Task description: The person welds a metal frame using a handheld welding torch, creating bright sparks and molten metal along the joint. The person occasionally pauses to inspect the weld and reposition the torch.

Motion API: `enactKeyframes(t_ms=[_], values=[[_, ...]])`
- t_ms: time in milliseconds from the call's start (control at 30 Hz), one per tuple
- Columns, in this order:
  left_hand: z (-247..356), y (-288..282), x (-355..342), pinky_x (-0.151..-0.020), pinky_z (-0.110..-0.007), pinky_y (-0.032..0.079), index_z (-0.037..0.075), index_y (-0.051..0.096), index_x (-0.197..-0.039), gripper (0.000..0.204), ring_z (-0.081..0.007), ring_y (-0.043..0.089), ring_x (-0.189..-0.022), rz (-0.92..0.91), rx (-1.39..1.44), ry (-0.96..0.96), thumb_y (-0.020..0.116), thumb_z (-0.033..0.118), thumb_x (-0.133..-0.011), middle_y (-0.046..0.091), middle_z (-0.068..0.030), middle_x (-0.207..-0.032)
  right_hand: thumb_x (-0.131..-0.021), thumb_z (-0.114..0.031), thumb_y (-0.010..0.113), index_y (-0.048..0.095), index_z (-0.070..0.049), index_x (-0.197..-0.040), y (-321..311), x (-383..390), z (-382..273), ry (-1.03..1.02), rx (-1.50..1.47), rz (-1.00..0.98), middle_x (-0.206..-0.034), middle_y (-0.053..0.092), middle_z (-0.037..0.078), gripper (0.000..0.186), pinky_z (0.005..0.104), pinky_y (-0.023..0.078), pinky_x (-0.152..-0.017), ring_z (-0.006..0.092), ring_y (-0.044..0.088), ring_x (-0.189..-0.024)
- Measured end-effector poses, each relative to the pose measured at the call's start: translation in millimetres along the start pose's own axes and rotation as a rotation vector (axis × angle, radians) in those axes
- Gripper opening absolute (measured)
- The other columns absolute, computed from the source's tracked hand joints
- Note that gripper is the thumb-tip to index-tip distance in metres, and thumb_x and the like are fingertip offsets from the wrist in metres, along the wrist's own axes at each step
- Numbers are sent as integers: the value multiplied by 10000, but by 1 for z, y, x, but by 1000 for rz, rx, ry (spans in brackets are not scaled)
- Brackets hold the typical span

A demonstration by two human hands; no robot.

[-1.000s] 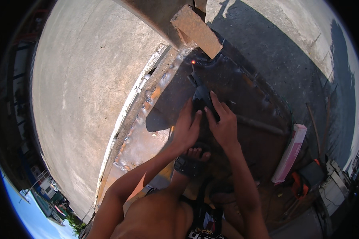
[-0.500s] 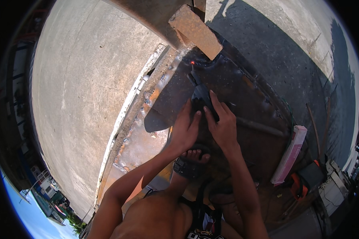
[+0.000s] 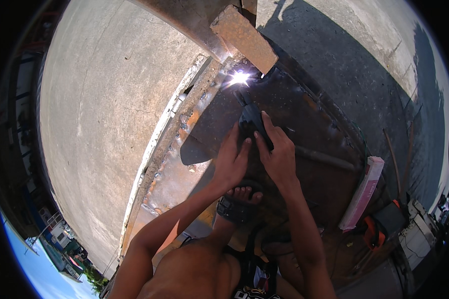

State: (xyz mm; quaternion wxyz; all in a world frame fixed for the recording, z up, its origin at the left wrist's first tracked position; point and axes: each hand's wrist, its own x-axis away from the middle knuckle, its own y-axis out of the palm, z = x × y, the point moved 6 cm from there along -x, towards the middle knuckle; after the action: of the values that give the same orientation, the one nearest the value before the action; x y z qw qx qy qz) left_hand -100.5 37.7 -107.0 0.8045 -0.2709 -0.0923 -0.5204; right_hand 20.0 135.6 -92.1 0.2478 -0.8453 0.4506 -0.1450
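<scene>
Both my hands are closed round a black welding electrode holder [image 3: 253,119] that points away from me. My left hand [image 3: 232,158] grips its left side, and my right hand [image 3: 277,150] has the right side, thumbs close together. Just past the holder's jaws a bright white arc [image 3: 239,77] burns on the dark steel plate [image 3: 204,134]. Glare hides the electrode's tip and the spot beneath it. Right beside the arc, a rusty flat steel piece [image 3: 247,40] rests at a slant against a larger steel beam [image 3: 189,20].
A pink and white long box [image 3: 362,194] lies on the right, near an orange and black tool [image 3: 375,232]. My sandalled foot [image 3: 237,205] is on the plate below my hands. A white-edged rail [image 3: 157,132] runs along the left, with concrete ground [image 3: 100,99] beyond.
A small red glow at the electrode's tip has become a bright white arc with rays. My hands and the holder have hardly moved.
</scene>
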Motion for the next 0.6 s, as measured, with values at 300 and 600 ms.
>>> enactKeyframes(t_ms=[300, 600], values=[[-1, -1, 0, -1203, -477, 402, -72, 413, -1581, 586, -458, 531, -1424, 12, -5, 15, 549, 220, -1092, 560, -295, -1505, -1009, -167, 745, 582, -111, -1559, 0, -1, -3, 8, 18, -19, -969, 695, 207, 576, 487, 565, -729, 405, 727, -839], [11, -5, 6, -1216, -482, 383, -43, 434, -1584, 569, -441, 522, -1443, 5, 36, 8, 527, 268, -1118, 551, -293, -1523, -1008, -163, 747, 555, -89, -1553, -4, 4, -8, -4, -38, 13, -1037, 721, 216, 583, 496, 588, -719, 440, 742, -862]])
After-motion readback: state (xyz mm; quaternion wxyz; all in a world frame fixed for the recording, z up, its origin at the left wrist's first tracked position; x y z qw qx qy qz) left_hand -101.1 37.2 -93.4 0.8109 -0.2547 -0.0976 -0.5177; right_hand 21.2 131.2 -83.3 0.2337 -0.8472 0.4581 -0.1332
